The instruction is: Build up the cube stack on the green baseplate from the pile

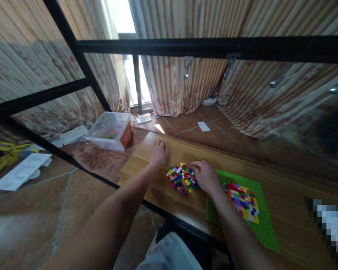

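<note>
**Two hands at a pile of toy bricks on a wooden table**

Head camera: the left hand point(158, 153) rests on the bare wooden table point(284, 195), knuckles up and fingers curled under in a loose fist. Nothing shows inside it. It lies just beyond the far left edge of a pile of small coloured bricks point(181, 179), close to it but apart.

The right hand point(204, 176) lies palm down at the right side of the pile, its fingertips bent down at the pile's far right edge. Whether they pinch a brick cannot be told.

Just right of the hand lies a green baseplate point(259, 232), with a patch of joined bricks point(243, 201) pressed onto it.

On the floor beyond the table stands a clear plastic box point(109, 129) with an orange label point(126, 136). Its writing is too small to read.
</note>
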`<state>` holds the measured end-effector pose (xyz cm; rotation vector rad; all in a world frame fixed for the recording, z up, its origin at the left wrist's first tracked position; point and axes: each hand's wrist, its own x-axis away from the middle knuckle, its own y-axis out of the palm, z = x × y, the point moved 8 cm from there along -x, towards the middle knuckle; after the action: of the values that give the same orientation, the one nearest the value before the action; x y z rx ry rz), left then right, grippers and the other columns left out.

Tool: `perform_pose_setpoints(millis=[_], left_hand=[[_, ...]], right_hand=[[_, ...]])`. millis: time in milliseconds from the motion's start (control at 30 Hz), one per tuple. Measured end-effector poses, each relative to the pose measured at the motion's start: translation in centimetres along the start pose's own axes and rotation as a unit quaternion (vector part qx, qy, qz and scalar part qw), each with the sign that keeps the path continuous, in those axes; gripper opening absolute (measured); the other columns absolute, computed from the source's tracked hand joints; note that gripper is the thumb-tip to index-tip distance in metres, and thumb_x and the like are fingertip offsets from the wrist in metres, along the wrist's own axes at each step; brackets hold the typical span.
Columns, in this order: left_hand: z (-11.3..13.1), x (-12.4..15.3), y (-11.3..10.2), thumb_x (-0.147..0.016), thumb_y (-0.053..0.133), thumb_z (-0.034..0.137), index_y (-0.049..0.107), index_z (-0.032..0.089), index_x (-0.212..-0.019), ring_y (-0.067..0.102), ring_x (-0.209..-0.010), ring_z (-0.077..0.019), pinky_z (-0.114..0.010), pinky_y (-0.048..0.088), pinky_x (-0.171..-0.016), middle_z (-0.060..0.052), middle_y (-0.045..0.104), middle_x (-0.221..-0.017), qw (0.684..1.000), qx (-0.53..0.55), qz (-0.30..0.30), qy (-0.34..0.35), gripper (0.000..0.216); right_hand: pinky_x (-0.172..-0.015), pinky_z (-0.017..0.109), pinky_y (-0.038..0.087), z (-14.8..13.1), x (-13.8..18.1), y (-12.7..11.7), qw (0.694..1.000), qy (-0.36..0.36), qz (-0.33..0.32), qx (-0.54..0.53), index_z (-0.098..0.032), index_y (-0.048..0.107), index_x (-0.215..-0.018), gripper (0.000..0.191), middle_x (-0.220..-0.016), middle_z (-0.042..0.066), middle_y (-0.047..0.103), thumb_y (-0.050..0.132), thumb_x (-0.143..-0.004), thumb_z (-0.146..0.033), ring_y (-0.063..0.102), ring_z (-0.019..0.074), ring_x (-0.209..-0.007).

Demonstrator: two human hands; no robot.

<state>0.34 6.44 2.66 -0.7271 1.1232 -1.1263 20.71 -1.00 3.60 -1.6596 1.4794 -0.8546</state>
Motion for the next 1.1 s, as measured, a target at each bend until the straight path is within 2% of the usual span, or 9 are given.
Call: perform_pose_setpoints(millis=[133,300,500,567,633,733,833,933,1100], left_hand=[[-0.1,0.0,0.0,-0.090,0.044,0.019,0.062,0.017,-0.098,0.052,-0.111,-0.0259,-0.040,0.040,-0.101,-0.013,0.062,-0.112,1.000,-0.004,-0.004,-0.007,0.019],[-0.3,0.1,0.2,-0.090,0.045,0.020,0.062,0.018,-0.098,0.052,-0.111,-0.0261,-0.040,0.041,-0.100,-0.012,0.062,-0.111,1.000,-0.008,-0.005,-0.009,0.018],[-0.3,0.0,0.2,-0.090,0.045,0.020,0.062,0.017,-0.099,0.053,-0.110,-0.0259,-0.039,0.041,-0.100,-0.013,0.062,-0.112,1.000,-0.014,-0.012,-0.008,0.019],[-0.3,0.0,0.1,-0.090,0.046,0.020,0.062,0.016,-0.099,0.053,-0.110,-0.0263,-0.039,0.041,-0.100,-0.013,0.062,-0.112,1.000,-0.022,-0.014,-0.007,0.019],[-0.2,0.0,0.1,-0.090,0.046,0.020,0.062,0.016,-0.099,0.052,-0.110,-0.0267,-0.039,0.041,-0.100,-0.013,0.063,-0.111,1.000,-0.025,-0.013,-0.007,0.019],[-0.4,-0.1,0.3,-0.090,0.046,0.020,0.063,0.017,-0.099,0.053,-0.110,-0.0264,-0.040,0.042,-0.100,-0.013,0.062,-0.112,1.000,-0.019,-0.013,-0.011,0.020],[-0.4,-0.1,0.4,-0.090,0.046,0.021,0.063,0.018,-0.099,0.053,-0.111,-0.0260,-0.040,0.042,-0.100,-0.013,0.062,-0.113,1.000,-0.012,-0.011,-0.009,0.020],[-0.2,-0.1,0.2,-0.090,0.044,0.020,0.062,0.017,-0.098,0.052,-0.111,-0.0266,-0.040,0.041,-0.101,-0.013,0.062,-0.112,1.000,-0.013,-0.002,-0.002,0.020],[0.0,0.0,0.0,-0.090,0.043,0.019,0.063,0.018,-0.096,0.053,-0.109,-0.0274,-0.040,0.043,-0.099,-0.012,0.063,-0.109,1.000,-0.009,-0.004,-0.005,0.021]], right_hand=[[-0.088,0.029,0.042,-1.6,-2.3,1.3,0.998,-0.055,0.011,-0.001,-0.021,0.074,-0.106,0.029,-0.104,0.009,0.069,0.051,-0.090,-0.018,0.062,0.0194,-0.097],[-0.087,0.028,0.041,-2.3,-3.4,2.6,0.996,-0.090,-0.010,0.025,-0.022,0.077,-0.097,0.025,-0.098,0.008,0.069,0.055,-0.087,-0.015,0.061,0.0185,-0.096],[-0.085,0.029,0.041,-2.2,-3.1,1.8,0.997,-0.074,0.000,0.004,-0.019,0.074,-0.088,0.019,-0.096,0.007,0.069,0.055,-0.086,-0.016,0.061,0.0178,-0.093],[-0.083,0.030,0.042,-1.7,-2.5,0.9,0.997,-0.045,0.031,-0.046,-0.019,0.072,-0.088,0.020,-0.093,0.007,0.070,0.053,-0.086,-0.018,0.062,0.0182,-0.090],[-0.081,0.032,0.045,-0.9,-1.4,0.1,0.987,-0.013,0.067,-0.145,-0.019,0.071,-0.088,0.018,-0.089,0.006,0.071,0.053,-0.086,-0.023,0.063,0.0188,-0.085],[-0.076,0.033,0.049,0.6,0.9,0.1,0.931,0.042,0.094,-0.349,-0.018,0.070,-0.090,0.022,-0.087,0.006,0.072,0.065,-0.077,-0.035,0.064,0.0195,-0.080],[-0.066,0.030,0.050,1.5,3.8,1.5,0.849,0.107,0.075,-0.512,-0.020,0.070,-0.105,0.046,-0.084,0.002,0.071,0.077,-0.065,-0.041,0.062,0.0167,-0.073],[-0.061,0.026,0.048,1.2,6.4,2.5,0.800,0.146,0.035,-0.582,-0.021,0.072,-0.107,0.049,-0.088,0.002,0.070,0.080,-0.063,-0.041,0.059,0.0137,-0.072],[-0.059,0.022,0.049,0.7,8.6,2.3,0.743,0.191,0.015,-0.641,-0.021,0.073,-0.092,0.040,-0.080,0.000,0.068,0.085,-0.058,-0.039,0.058,0.0105,-0.067]])
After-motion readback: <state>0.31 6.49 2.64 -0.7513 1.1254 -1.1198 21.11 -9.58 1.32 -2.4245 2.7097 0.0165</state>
